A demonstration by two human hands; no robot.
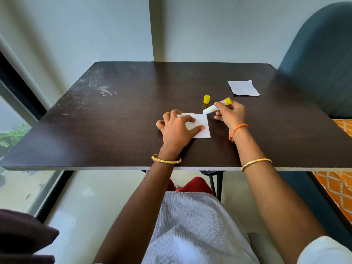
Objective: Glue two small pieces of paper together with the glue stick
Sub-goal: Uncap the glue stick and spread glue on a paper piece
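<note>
Left hand (176, 125): fingers spread, pressing near paper (200, 124) flat. Right hand (229, 114): pinching uncapped glue stick (216, 106), tip at that paper's far corner. Yellow cap (206, 99) just beyond; second paper (243, 88) farther beyond.

Two small white paper squares lie on the one dark table (114, 111): the near paper (202, 123) and the far paper (243, 88). There is one glue stick (217, 106) and one yellow cap (206, 99). Two hands show, the left hand (177, 128) and the right hand (231, 114). Two gold bangles, the left bangle (166, 160) and the right bangle (255, 163), and one orange thread bracelet (237, 130) circle the wrists.
</note>
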